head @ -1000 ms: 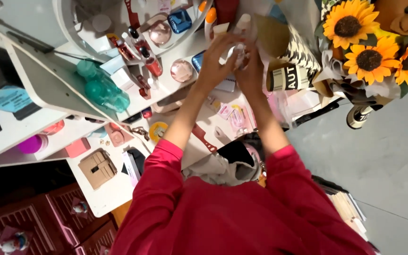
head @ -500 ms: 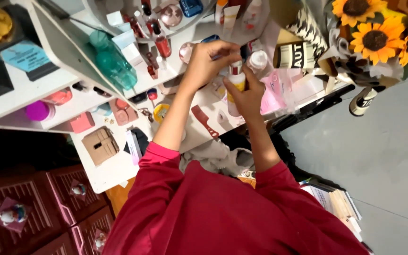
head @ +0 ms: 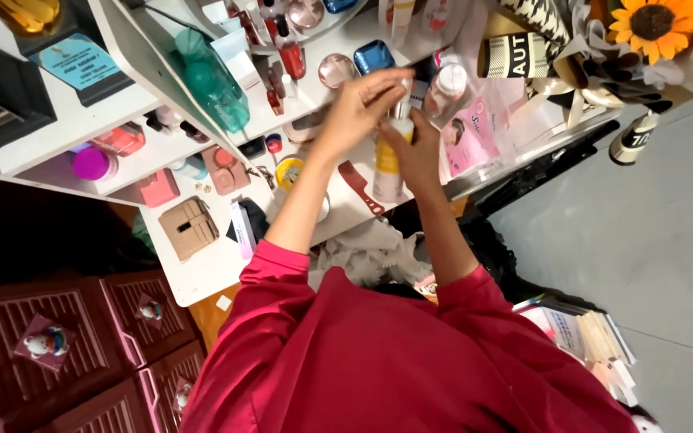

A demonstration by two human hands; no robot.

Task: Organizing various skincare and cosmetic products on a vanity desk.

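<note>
the bottle [head: 387,164] held in the hands is white with a yellow band. the sleeves [head: 282,273] are deep crimson red. the counter [head: 202,277] is white, and on it lie a red comb [head: 358,186], a tan cardboard box [head: 189,228], a round yellow tin [head: 289,171] and a pink pouch [head: 475,136]. up on the shelf [head: 58,136] sits a magenta pot [head: 92,163], with teal bottles [head: 210,84] near it and a glossy blue case [head: 374,57]. the sunflowers [head: 655,22] are yellow with brown centres. the drawers [head: 50,345] are dark maroon with pink edges. the floor [head: 643,240] is plain grey.
</note>
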